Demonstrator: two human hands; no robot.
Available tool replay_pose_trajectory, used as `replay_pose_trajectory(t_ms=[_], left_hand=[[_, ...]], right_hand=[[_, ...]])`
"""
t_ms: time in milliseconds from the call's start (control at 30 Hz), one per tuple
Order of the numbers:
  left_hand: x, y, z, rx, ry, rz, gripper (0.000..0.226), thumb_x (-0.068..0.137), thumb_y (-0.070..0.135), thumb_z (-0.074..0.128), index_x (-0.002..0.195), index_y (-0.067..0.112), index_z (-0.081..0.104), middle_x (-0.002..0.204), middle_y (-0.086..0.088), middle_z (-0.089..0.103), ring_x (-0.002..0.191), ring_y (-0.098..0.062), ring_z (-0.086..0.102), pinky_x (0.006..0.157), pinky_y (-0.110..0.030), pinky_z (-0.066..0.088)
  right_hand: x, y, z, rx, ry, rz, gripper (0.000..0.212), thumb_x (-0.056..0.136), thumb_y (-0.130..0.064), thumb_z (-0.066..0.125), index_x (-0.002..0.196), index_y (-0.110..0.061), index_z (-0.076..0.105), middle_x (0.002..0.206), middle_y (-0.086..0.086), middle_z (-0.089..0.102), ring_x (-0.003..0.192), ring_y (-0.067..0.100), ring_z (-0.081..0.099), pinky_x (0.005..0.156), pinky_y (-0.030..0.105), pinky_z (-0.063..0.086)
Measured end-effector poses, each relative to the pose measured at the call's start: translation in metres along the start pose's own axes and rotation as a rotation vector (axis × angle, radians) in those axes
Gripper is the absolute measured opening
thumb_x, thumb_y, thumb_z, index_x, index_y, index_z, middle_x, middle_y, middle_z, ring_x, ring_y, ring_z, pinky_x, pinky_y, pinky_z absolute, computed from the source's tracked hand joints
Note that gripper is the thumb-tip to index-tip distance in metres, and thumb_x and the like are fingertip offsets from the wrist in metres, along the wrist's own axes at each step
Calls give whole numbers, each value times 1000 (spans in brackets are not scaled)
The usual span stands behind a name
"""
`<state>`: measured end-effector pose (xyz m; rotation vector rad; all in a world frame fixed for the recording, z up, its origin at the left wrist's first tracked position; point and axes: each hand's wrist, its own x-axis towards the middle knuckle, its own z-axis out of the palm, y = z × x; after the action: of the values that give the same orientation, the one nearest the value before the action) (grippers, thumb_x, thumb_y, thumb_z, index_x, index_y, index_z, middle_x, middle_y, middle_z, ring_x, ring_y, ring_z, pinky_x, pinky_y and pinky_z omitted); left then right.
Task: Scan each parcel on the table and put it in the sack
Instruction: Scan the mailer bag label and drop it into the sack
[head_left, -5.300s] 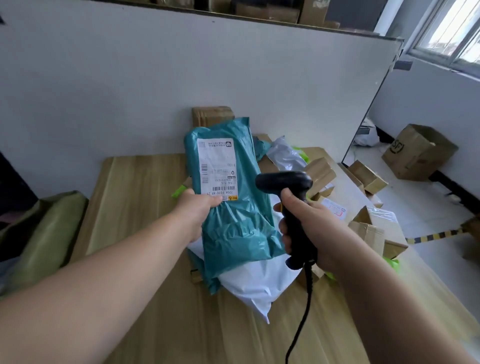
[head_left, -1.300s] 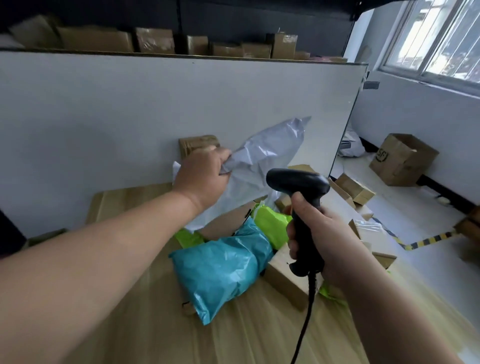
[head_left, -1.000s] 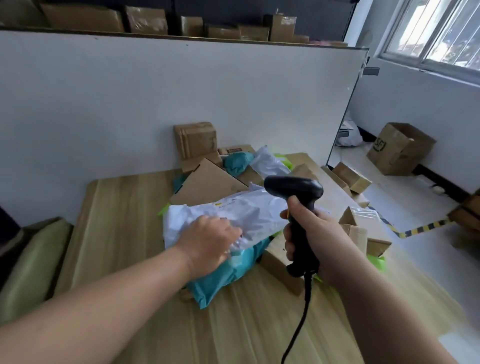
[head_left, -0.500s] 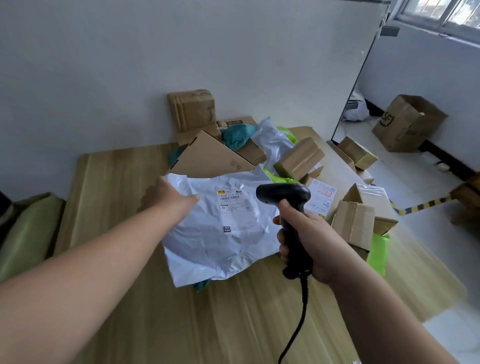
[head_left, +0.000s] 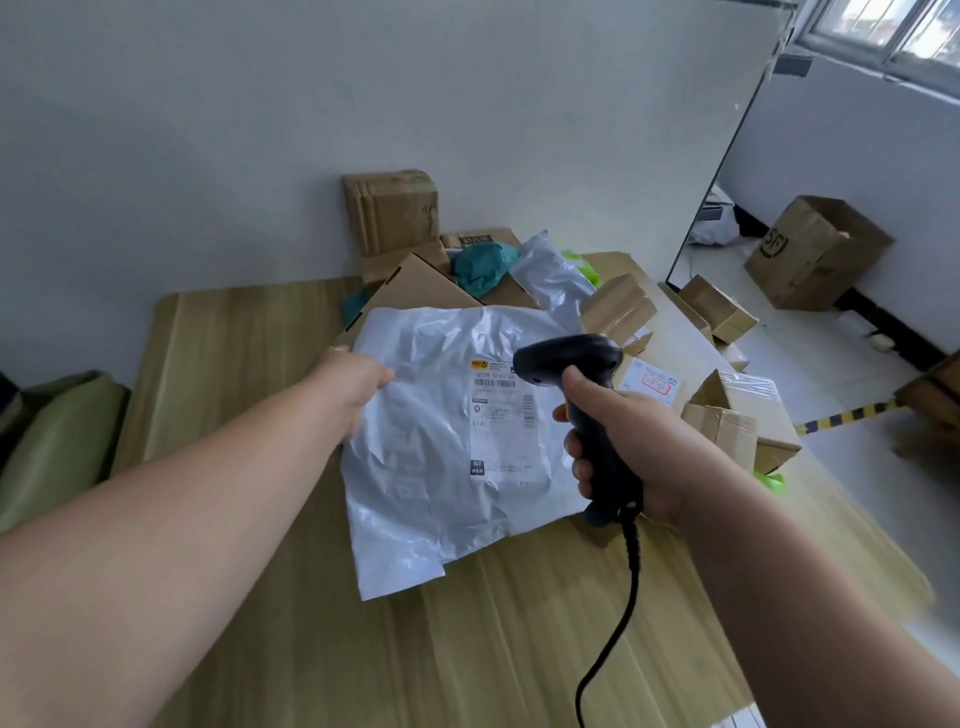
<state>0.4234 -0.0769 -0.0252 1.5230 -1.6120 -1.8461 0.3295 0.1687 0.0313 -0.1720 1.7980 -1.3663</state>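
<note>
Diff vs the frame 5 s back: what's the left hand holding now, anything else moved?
The left hand let go of the teal parcel, picked up a white mailer and turned it label-up in front of the scanner. The right hand still grips the scanner in about the same place.

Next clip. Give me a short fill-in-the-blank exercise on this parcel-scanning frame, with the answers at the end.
1. The left hand holds up a white mailer with its printed ____ facing the camera.
2. The right hand grips a black, corded ____.
3. The cardboard box marked SF stands on the ____, not on the table.

Missing words: label; scanner; floor.
</note>
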Motion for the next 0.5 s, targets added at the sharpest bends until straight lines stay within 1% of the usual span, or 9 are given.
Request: replay_pose_trajectory(t_ms=[67,133,267,333,400,433,500], left_hand=[[-6,4,-3,-49,-12,50,51,85,5,67,131,8,47,118,-16,60,99,-37,62,88,-55,50],[-11,7,-5,-78,-31,94,45,84,3,67,126,8,52,111,-16,63,93,-36,64,85,-54,52],[-20,14,-11,-113,-34,140,47,82,1,66,126,6,53,112,-19,63,96,-40,63,87,-59,50],[-25,18,-12,-117,-34,162,43,82,-1,65,123,5,53,106,-18,64,92,-39,64,85,-56,52],[-31,21,-13,-129,-41,188,36,84,-4,63,117,6,55,94,-14,64,83,-35,65,79,-50,53],[-33,22,-13,-132,-39,193,35,84,-4,63,116,8,55,93,-13,64,82,-35,64,79,-50,53],[-36,23,-13,-130,-29,192,37,84,-2,64,118,9,54,100,-15,63,90,-37,64,85,-54,52]], right_hand=[[-5,-1,0,5,-4,-5,51,87,-54,66,101,-6,59,59,6,56,46,19,51,46,29,47],[-9,-1,-1,13,-5,-3,51,87,-54,66,102,-6,59,59,5,56,46,19,51,45,28,47],[-22,-5,-2,12,5,-13,48,88,-54,65,96,-7,57,58,5,56,45,18,51,44,27,47],[-28,-7,-3,20,10,-26,47,88,-53,65,94,-7,56,58,5,56,45,18,51,44,28,46],[-33,-10,-4,28,8,-37,47,88,-54,65,93,-8,56,58,5,56,45,18,51,45,28,46],[-35,-12,-5,30,5,-42,47,88,-54,65,92,-8,56,58,5,56,46,18,51,45,28,46],[-40,-15,-5,32,-2,-46,47,87,-54,65,91,-9,57,58,5,56,46,18,51,45,28,47]])
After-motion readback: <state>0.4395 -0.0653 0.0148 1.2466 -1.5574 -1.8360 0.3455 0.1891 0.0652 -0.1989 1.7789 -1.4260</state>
